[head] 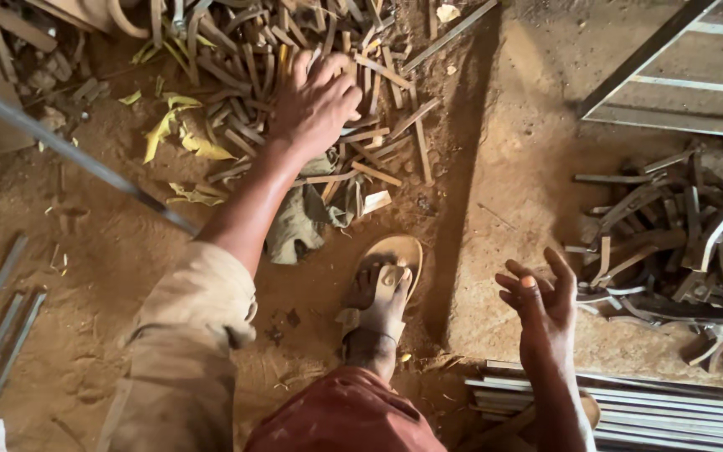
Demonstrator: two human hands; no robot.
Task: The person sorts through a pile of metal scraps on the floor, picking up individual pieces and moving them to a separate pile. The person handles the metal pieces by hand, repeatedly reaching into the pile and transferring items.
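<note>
A: Where's the left hand [315,100]?
B: Far left, fingers closing onto the pile of short metal strips [294,59].
A: Right hand [541,305]?
B: Empty, fingers spread.
A: Handling?
B: Probably stiff, light, sharp-edged; grip mid-length.

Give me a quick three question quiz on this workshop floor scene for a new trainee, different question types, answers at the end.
1. True or false: the left hand rests on the pile of short metal strips.
2. What does the right hand hold? A) a hammer B) nothing C) a cloth
3. Fill in: the foot on the dirt floor wears a ____.

Key:
1. True; the fingers press down into the strips.
2. B; it is open, fingers spread, beside the heap of bent metal pieces.
3. Sandal.
</note>
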